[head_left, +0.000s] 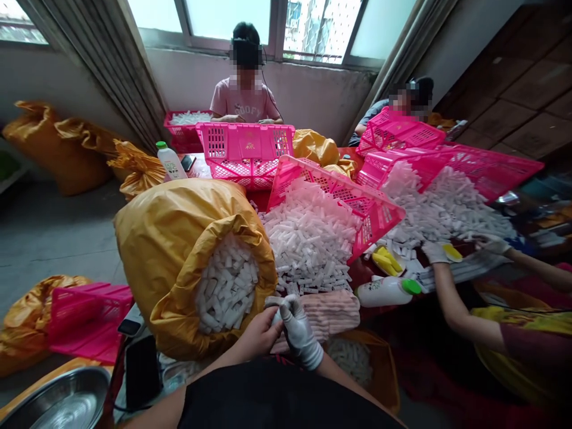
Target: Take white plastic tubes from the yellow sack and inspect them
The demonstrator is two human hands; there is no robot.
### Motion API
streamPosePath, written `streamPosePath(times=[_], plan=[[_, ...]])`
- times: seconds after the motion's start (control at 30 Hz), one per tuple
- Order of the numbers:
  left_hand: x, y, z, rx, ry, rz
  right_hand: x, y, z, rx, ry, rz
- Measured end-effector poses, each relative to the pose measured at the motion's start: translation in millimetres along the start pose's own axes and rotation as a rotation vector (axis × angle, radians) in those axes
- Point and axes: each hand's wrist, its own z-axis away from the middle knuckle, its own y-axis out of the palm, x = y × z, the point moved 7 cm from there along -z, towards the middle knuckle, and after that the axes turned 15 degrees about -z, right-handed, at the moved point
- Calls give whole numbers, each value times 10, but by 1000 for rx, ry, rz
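— Position of the yellow sack?
— Left of both hands, its mouth turned toward them.
— And the white piece?
— It is held where the hands meet: the left hand is closed beneath it, and the gloved right hand has its grip pinched on the top end.

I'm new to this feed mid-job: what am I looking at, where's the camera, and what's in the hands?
There is no machine: one camera sits on a person's head, looking forward and down. Their bare left hand and white-gloved right hand pinch a small white piece together. Ahead lie a yellow sack of the same white pieces, a tipped pink basket spilling more, and a white bottle on its side. The gloved hand at the right belongs to a co-worker.
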Motion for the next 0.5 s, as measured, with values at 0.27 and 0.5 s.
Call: streamPosePath(times=[0.27, 0.5], plan=[[613, -447, -413, -18, 53, -754, -78, -1854, 667, -698, -142, 387], [1058, -734, -835, -98, 1, -1136, -69, -2364, 821, -585, 181, 1329]])
